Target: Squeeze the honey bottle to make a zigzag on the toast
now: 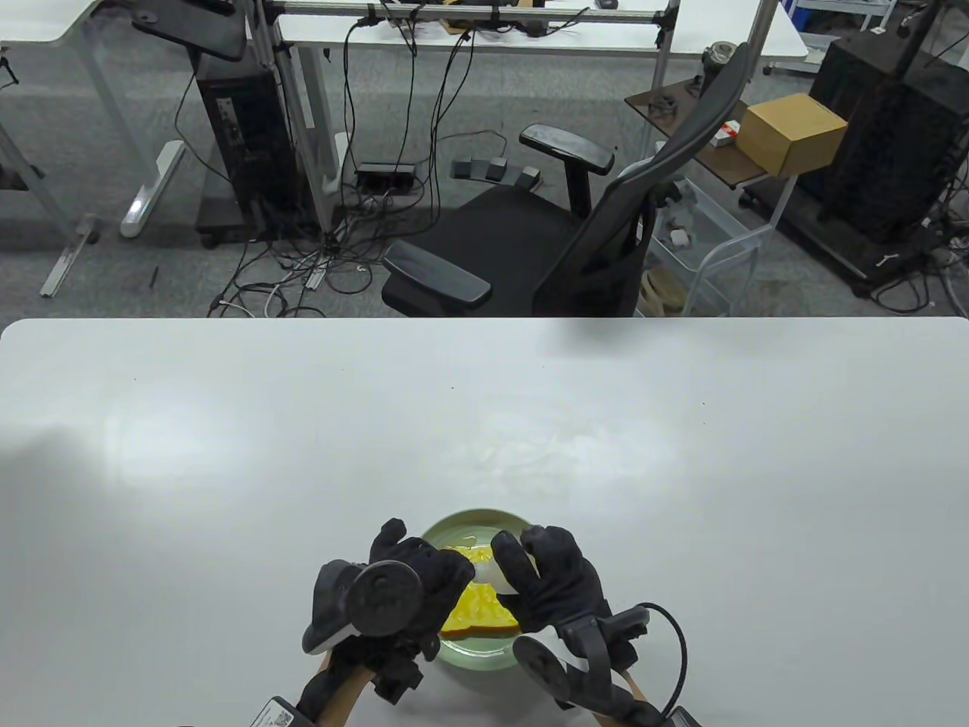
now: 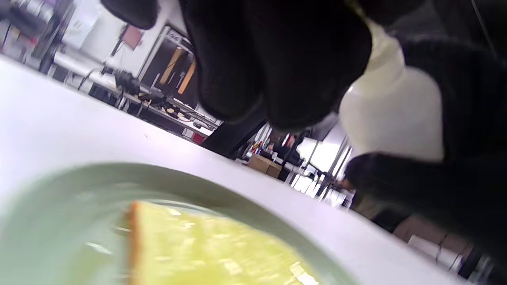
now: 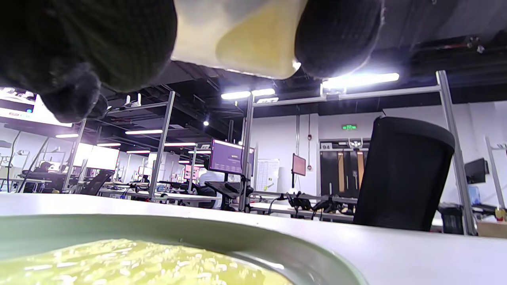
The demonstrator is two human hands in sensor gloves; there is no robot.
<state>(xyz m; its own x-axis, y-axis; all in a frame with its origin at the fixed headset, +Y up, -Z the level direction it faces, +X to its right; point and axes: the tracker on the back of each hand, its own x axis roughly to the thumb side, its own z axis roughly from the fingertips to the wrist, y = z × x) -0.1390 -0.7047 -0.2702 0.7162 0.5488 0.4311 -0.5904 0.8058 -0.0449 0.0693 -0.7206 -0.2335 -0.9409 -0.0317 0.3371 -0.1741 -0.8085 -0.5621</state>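
A slice of toast (image 1: 478, 612) with glossy yellow honey on it lies on a pale green plate (image 1: 484, 524) near the table's front edge. A white squeeze bottle (image 1: 496, 577) is held above the toast between both hands. My right hand (image 1: 556, 579) grips its body; the right wrist view shows the bottle (image 3: 241, 35) between the fingers, honey inside. My left hand (image 1: 412, 579) holds the bottle's other side; in the left wrist view the bottle (image 2: 392, 114) shows beside my fingers above the toast (image 2: 206, 249).
A white table (image 1: 303, 454) stretches around the plate. A black office chair (image 1: 575, 227) stands behind the table's far edge. Desks, cables and a cardboard box (image 1: 791, 132) lie beyond.
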